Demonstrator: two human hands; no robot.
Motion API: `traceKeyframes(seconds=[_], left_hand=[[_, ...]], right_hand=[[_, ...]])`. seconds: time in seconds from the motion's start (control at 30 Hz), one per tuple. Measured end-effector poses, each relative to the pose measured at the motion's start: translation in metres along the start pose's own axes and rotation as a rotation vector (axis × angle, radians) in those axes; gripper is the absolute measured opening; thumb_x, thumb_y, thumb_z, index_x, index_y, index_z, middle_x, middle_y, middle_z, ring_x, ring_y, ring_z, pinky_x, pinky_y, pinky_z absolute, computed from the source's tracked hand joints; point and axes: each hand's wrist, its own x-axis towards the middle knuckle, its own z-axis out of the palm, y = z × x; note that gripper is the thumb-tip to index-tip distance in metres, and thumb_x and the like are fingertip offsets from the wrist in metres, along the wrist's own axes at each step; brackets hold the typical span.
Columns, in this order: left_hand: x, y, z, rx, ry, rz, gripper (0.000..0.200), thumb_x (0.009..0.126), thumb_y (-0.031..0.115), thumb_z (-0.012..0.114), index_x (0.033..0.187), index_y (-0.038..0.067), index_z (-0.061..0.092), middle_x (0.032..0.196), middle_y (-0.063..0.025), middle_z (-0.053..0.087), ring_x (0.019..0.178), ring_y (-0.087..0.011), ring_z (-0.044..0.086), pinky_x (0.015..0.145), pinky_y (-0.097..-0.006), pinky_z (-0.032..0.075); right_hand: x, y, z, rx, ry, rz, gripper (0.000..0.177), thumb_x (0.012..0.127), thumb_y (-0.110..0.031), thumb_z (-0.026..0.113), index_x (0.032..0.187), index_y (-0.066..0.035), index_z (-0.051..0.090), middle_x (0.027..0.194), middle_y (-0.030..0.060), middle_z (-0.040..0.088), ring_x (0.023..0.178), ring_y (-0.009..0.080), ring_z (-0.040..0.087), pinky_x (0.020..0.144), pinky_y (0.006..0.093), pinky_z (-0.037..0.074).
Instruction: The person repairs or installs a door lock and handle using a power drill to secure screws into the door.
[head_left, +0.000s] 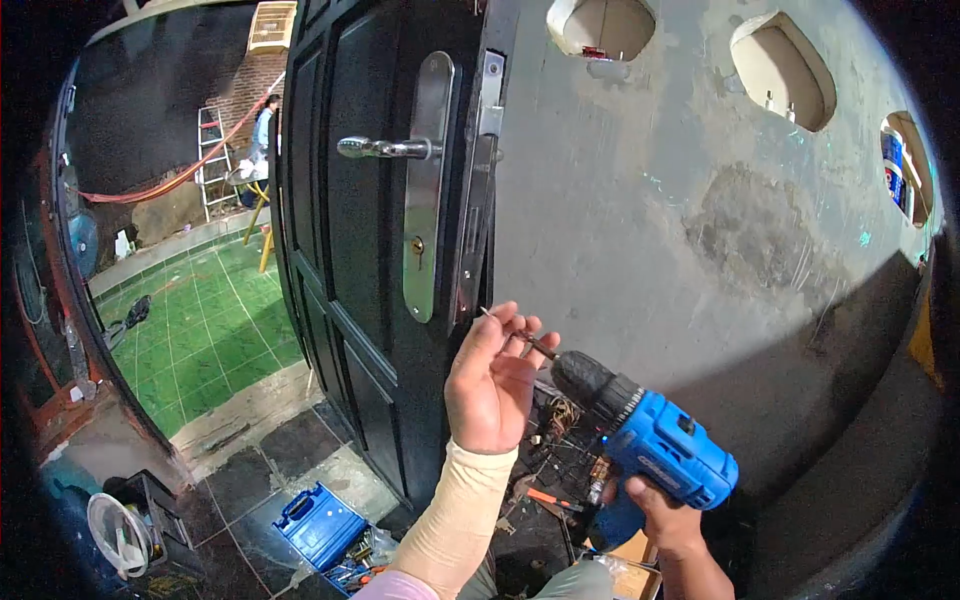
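Note:
My right hand [660, 515] grips a blue cordless drill [675, 450] by its handle, with the black chuck [590, 380] pointing up and left toward the door's edge. A long thin bit [540, 346] runs from the chuck to the fingers of my left hand [495, 385]. Thumb and index finger there pinch a small screw [486, 312], its tip poking out close to the door edge. Just above is the metal lock faceplate [475, 240]. The black door [365, 250] carries a long silver handle plate [425, 280] with a lever [380, 148] and a key cylinder [418, 246].
A blue toolbox [320, 525] lies open on the dark floor tiles. Wires, an orange-handled tool [548, 498] and other clutter lie below the drill. A grey wall [620, 200] with cut-out niches rises at right. Through the doorway, a person [262, 135] is near a ladder [212, 165].

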Motion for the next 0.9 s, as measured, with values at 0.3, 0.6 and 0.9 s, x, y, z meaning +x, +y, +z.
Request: traceKeyframes(seconds=[0.3, 0.6, 0.9], left_hand=[[-0.001, 0.022, 0.033, 0.444, -0.006, 0.080, 0.023, 0.098, 0.018, 0.062, 0.103, -0.004, 0.067, 0.087, -0.0084, 0.067, 0.077, -0.0183, 0.064, 0.071, -0.0330, 0.052], [0.027, 0.026, 0.036, 0.682, -0.088, 0.195, 0.025, 0.095, 0.013, 0.063, 0.110, -0.006, 0.066, 0.085, -0.0061, 0.066, 0.073, -0.0146, 0.061, 0.070, -0.0295, 0.051], [0.044, 0.037, 0.056, 0.678, -0.188, 0.251, 0.037, 0.097, 0.005, 0.050, 0.131, -0.008, 0.054, 0.086, -0.0097, 0.068, 0.081, -0.0182, 0.068, 0.076, -0.0323, 0.055]], right_hand=[[0.033, -0.048, 0.011, 0.157, -0.009, -0.179, 0.043, 0.088, -0.022, 0.075, 0.119, 0.003, 0.059, 0.101, 0.0136, 0.069, 0.076, 0.0199, 0.068, 0.069, 0.0336, 0.056], [0.092, -0.115, 0.032, 0.158, -0.006, -0.307, 0.042, 0.087, -0.027, 0.077, 0.117, -0.001, 0.064, 0.100, 0.0101, 0.071, 0.073, 0.0162, 0.067, 0.066, 0.0307, 0.055], [0.126, -0.149, 0.046, 0.153, -0.041, -0.340, 0.041, 0.086, -0.031, 0.079, 0.112, -0.002, 0.065, 0.093, 0.0088, 0.070, 0.064, 0.0158, 0.066, 0.058, 0.0295, 0.053]])
